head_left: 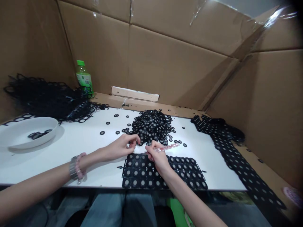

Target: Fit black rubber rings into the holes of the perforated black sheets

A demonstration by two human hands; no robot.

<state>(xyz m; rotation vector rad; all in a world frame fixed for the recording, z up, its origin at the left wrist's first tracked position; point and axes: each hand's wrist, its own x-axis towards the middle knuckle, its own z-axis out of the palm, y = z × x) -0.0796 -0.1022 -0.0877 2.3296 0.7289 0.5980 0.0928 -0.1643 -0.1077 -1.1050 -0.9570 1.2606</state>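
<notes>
My left hand (126, 145) rests at the near edge of a heap of small black rings with grey centres (152, 124). Its fingers are bent, with the index fingertip by the rings and a gap between it and the thumb. My right hand (158, 156) is closed around a slim pen-like tool (168, 147) with a clear and reddish shaft pointing up to the right. The tool's tip is hidden by the fingers. Beneath the right hand lies a flat black sheet (134, 173) with rows of round, grey-centred pads; the hand and forearm cover part of it.
A white bowl (14, 142) at the left contains a few black rings. Behind it are tangled black ring-shaped scraps (52, 99) and a green bottle (84, 78). A long dotted black strip (233, 157) hangs over the table's right edge. Cardboard walls (165, 56) enclose the white table (101, 173).
</notes>
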